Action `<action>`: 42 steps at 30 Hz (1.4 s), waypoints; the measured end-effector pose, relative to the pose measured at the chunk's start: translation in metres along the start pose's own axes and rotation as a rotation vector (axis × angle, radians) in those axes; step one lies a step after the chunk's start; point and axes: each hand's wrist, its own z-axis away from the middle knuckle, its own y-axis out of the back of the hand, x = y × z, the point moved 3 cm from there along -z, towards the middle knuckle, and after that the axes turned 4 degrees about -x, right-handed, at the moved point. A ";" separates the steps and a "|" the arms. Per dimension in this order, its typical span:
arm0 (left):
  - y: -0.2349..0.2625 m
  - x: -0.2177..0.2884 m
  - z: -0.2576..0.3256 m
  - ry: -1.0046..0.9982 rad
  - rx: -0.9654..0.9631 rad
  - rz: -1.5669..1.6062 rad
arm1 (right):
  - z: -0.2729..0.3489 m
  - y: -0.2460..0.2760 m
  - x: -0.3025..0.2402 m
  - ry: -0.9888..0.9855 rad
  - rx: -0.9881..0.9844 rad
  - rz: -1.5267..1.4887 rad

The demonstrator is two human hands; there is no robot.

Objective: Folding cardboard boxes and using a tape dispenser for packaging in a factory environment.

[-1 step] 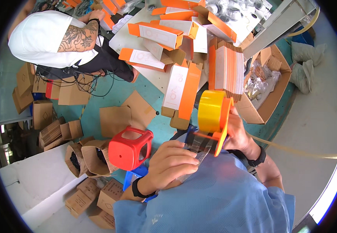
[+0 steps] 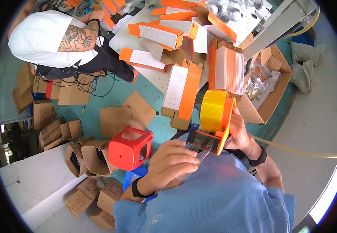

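My right hand is closed round an orange tape dispenser, lifted in front of my blue shirt. A wide yellow tape roll sits on it, and a blue part shows at its lower left. From the dispenser's lower end hangs a strip of clear tape. The fingers of my left hand are pressed together along this strip, just left of the dispenser; the thumb is hidden. A red plastic stool stands left of my left hand. An orange and white carton lies beyond the dispenser.
Several orange and white cartons lie across the white table, beside a stack of flattened ones. A large cardboard box with plastic bags is at right. A person works at far left. Opened brown boxes stand left of the stool.
The tape dispenser has shifted slightly right and tilted a little in my right hand. My left hand stays almost in place.
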 end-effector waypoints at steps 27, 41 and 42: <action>0.001 -0.011 -0.039 0.495 0.071 0.626 | 0.030 -0.001 0.006 -0.187 0.041 0.132; -0.015 -0.033 -0.074 0.411 0.043 0.190 | 0.017 0.002 -0.004 0.142 0.085 0.442; -0.015 -0.034 -0.075 0.410 0.039 0.188 | 0.016 0.003 -0.005 0.161 0.090 0.436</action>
